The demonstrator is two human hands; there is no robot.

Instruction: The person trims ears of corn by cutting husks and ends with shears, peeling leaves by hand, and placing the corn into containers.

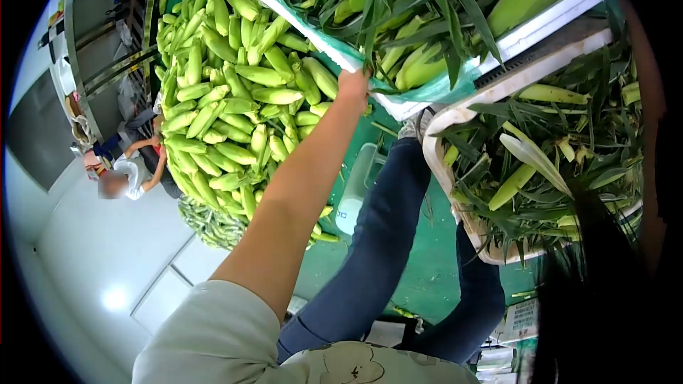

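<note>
My left hand (353,84) is at the near left corner of a white crate (331,46), its fingers wrapped round the rim and partly hidden. Green plastic lines the crate, which holds corn in husks (420,64) and long dark green leaves. Left of my outstretched arm lies a large heap of pale green corn cobs in husks (238,107). My right hand does not show. A dark, skin-toned strip runs down the right edge, too dim to make out.
A pale tub (437,146) full of leaves and loose husks stands at right. On the green floor (427,263) lies a translucent container (352,199) beside my legs. Another person (131,173) is behind the heap at left, near metal racks. Dark strands hang at lower right.
</note>
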